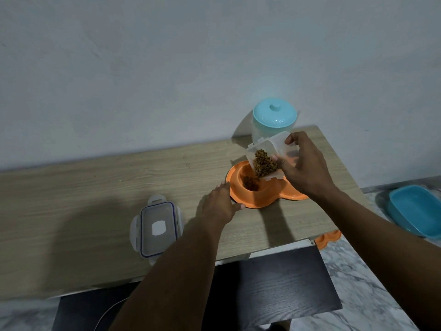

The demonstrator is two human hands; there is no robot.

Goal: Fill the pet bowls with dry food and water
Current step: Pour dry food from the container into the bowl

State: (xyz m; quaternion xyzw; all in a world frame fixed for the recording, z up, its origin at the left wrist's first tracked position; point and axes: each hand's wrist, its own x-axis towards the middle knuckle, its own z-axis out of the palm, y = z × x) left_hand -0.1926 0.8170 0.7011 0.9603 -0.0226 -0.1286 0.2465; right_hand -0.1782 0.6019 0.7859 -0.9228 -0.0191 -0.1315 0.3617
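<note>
An orange double pet bowl (260,199) sits on the wooden table (95,187) near its right end. My right hand (307,168) grips a clear plastic container (269,151), tilted over the bowl's left cup. Brown dry food (263,164) slides out of it, and a small heap of kibble (250,183) lies in that cup. My left hand (222,204) rests against the bowl's left rim, thumb along the front edge. The bowl's right cup is mostly hidden behind my right hand.
The container's clip-on lid (157,229) lies flat on the table to the left. A clear jar with a turquoise lid (274,118) stands by the wall behind the bowl. On the floor to the right are a blue tray (415,209) and another orange bowl (327,238). A dark chair seat (274,283) is below the table edge.
</note>
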